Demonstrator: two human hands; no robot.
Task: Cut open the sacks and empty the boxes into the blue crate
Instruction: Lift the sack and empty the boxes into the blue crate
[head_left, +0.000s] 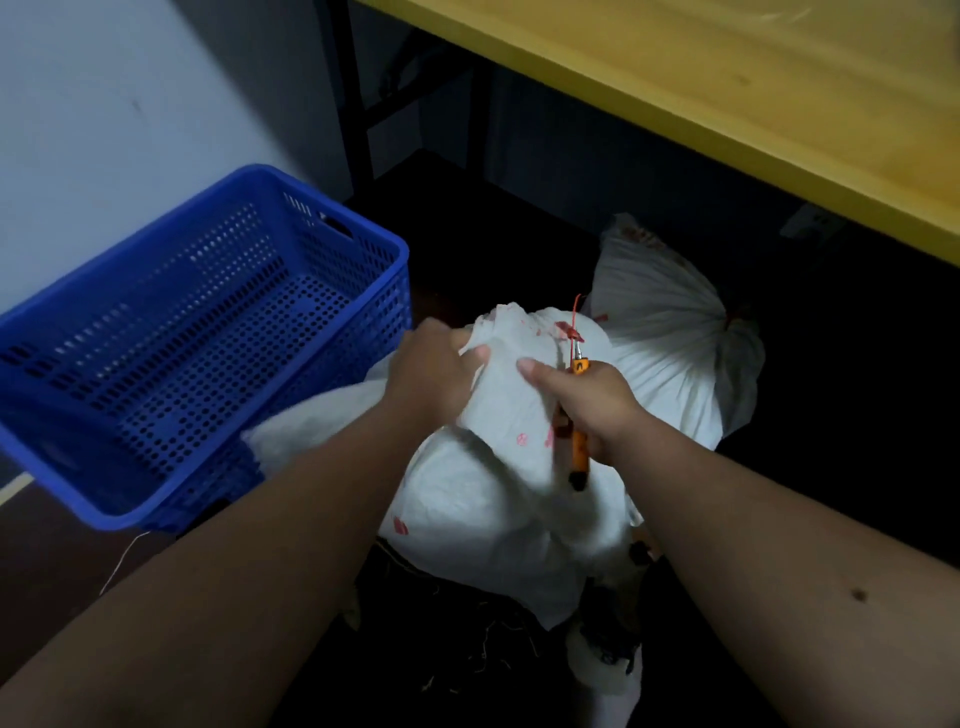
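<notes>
Two bare forearms reach in from the bottom edge toward a white sack (493, 483) that lies on the dark floor, and every place below is given relative to that sack. On its upper left part the left hand (431, 374) is clenched on a bunch of the sack's cloth, the thumb pressed on top of the fold. On its upper right part the right hand (587, 400) is closed around an orange-handled cutter (578, 447); the handle runs down out of the fist over the cloth, and the tool's tip points up past the knuckles toward the gathered top of the sack, where a red tie (574, 325) sticks up just beyond the fingers. The sack's neck thus sits between the two hands, touching both. Left of the sack, with its near wall touching the cloth, stands the blue crate (104, 483), perforated, with nothing visible in it. Behind the sack and to its right lies a second white sack (670, 343), its end tied shut. Farther back and above, a yellow tabletop (727, 104) crosses the upper right corner
</notes>
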